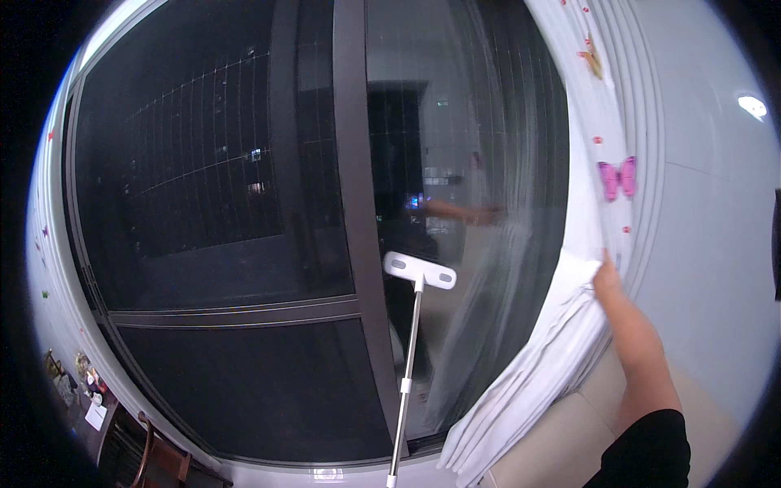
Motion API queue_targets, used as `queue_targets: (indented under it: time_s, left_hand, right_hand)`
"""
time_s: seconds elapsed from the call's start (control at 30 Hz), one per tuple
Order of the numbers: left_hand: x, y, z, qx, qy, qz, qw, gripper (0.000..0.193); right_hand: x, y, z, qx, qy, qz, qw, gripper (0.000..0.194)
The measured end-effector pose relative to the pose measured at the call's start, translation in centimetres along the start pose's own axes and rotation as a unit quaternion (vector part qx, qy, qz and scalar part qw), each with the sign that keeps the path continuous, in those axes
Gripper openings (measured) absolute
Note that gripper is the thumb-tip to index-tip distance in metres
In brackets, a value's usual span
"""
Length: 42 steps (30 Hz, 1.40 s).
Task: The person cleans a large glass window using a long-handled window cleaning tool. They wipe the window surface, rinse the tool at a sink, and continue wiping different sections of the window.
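My right hand (pixel 608 279) grips the edge of a white curtain (pixel 549 341) printed with butterflies, drawn to the right side of a glass sliding door (pixel 488 293). A white flat-headed cleaning tool (pixel 420 271) stands in front of the glass, its head slightly tilted beside the dark door frame. Its metal pole (pixel 409 348) runs down out of the bottom of the view. My left hand is out of view, and what holds the pole's lower end is hidden. The glass reflects an arm and the curtain.
At the lower left stand a wooden chair (pixel 160 457) and a dark table (pixel 91 436) with small items on it. Another curtain (pixel 52 244) hangs at the left edge. A pale wall (pixel 701 244) rises at the right, above a tiled floor (pixel 549 439).
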<state>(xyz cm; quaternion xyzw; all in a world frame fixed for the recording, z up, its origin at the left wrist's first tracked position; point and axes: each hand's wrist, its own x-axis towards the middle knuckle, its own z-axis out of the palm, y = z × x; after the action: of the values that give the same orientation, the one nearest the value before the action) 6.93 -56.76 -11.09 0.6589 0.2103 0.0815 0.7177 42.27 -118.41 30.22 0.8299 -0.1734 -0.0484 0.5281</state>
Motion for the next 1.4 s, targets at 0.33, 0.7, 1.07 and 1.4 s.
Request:
queue_targets:
  time_s: [0.33,0.7,1.07,1.4]
  left_hand:
    - [1.3,0.2,-0.4,0.080,-0.112,-0.006,0.990,0.046]
    - [0.9,-3.0,-0.5,0.084,-0.114,0.038,0.989,0.043]
    - [1.9,14.3,14.8,-0.090,-0.196,0.168,0.962,0.043]
    - [5.0,16.6,12.4,0.011,-0.142,0.152,0.978,0.055]
  right_hand:
    - [-4.5,3.3,19.0,0.046,-0.129,0.134,0.981,0.040]
    - [-18.1,-11.2,-2.4,0.541,0.337,-0.206,0.742,0.070]
    - [-17.7,-9.3,-30.2,0.467,0.679,-0.226,0.520,0.052]
    - [-14.4,-11.5,-36.9,0.528,0.715,-0.164,0.427,0.041]
